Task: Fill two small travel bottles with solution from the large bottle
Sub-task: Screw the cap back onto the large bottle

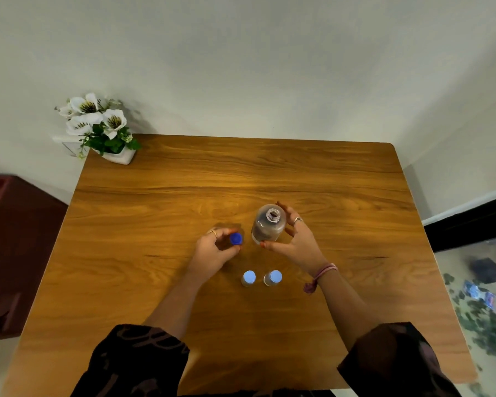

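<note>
Two small bottles (260, 278) stand side by side at lower centre of the frame, between your forearms, each with a pale blue cap on. Just above them, at centre, the large bottle (268, 224) stands upright on the table (341, 181) with its threaded neck open and liquid visible inside. Your right hand (294, 239) holds it from the right, thumb at its near side and fingers curved round the far side. Your left hand (216, 247), left of centre, pinches the blue cap (236, 239) between thumb and fingertips, close above the wood; whether it touches the table cannot be told.

Neither small bottle looks opened, so filling has likely not begun. The main risk is spillage: the large bottle is uncapped, and a knock from either hand reaching down for the small bottles could tip it. The small necks look narrow beside the large mouth, so a fast pour may overshoot. The small bottles are light and close together, and one could topple the other.

A flower pot (118, 157) sits at the table's upper left corner, well apart.
</note>
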`<state>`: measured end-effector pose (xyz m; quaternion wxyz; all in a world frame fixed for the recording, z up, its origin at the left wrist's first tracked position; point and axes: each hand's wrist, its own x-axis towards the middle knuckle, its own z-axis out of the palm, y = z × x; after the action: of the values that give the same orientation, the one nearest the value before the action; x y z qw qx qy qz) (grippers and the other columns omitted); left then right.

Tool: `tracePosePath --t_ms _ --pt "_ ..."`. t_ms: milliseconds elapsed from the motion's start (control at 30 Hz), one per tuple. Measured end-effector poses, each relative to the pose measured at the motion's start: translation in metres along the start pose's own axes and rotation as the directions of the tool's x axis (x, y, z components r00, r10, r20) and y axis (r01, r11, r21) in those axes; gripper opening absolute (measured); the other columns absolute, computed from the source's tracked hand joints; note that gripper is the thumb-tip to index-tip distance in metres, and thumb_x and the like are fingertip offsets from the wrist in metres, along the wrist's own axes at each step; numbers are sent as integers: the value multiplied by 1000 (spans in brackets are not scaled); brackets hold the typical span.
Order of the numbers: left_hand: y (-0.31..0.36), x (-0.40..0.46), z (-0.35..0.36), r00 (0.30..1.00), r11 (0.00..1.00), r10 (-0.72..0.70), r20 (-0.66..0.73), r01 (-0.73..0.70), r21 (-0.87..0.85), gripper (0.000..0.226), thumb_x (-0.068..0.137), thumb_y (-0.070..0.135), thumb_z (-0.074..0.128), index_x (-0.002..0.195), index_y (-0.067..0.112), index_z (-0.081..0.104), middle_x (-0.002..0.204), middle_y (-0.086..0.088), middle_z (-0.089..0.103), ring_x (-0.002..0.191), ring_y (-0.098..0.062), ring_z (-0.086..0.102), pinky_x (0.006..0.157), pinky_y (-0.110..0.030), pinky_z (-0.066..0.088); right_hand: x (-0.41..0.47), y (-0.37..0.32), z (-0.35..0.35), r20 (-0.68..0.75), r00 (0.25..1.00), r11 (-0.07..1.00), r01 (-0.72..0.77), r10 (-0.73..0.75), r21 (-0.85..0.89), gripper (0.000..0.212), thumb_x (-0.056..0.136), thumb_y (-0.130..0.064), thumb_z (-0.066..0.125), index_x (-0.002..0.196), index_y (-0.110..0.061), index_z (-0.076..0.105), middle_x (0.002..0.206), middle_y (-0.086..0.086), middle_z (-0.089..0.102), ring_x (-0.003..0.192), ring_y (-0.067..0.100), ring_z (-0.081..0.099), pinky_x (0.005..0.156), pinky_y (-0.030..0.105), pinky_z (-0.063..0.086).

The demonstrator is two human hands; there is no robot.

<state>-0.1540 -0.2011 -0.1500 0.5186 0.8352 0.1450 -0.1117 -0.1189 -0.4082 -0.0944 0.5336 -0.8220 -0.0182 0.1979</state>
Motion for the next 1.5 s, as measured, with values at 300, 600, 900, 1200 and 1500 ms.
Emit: tracePosePath --t_ms 300,600,900,1200,1500 --pt "53 -8 -30 990 855 140 31 -105 -508 49 75 -17 69 112 15 65 119 -13 59 95 -6 68 86 -24 55 6 1 4 -38 999 998 -13 15 58 84 63 -13 86 135 -12 43 129 2 57 121 18 53 105 38 43" --pt "130 -17 -65 935 732 355 12 -270 -625 48 75 -18 65 109 15 60 102 7 72 94 -10 70 78 -21 56 -4 -56 -13 -121 976 979 192 -182 71 74 61 -24 87 127 -17 53 121 -3 63 113 11 59 98 30 49" --pt "195 -31 -98 865 694 501 12 -393 -603 35 69 6 75 100 20 66 97 2 76 95 -13 71 83 -27 56 -20 -123 -31 -152 926 937 348 -344 -1 68 64 -25 85 124 -21 54 115 -8 64 105 3 60 86 15 49" --pt "240 -51 -129 803 697 594 -48 -544 -468 34 78 5 75 101 28 71 109 2 73 104 -19 68 88 -31 55 -36 -178 -43 -181 850 869 483 -494 -105 68 65 -28 83 125 -24 52 113 -4 63 103 13 60 86 23 53" --pt "277 -72 -153 738 733 674 3 -669 -125 34 82 18 74 101 45 66 106 16 69 96 0 63 78 -13 52 -45 -194 -41 -214 851 877 477 -479 -65 71 64 -28 84 127 -26 51 108 -14 59 98 4 57 69 2 46"
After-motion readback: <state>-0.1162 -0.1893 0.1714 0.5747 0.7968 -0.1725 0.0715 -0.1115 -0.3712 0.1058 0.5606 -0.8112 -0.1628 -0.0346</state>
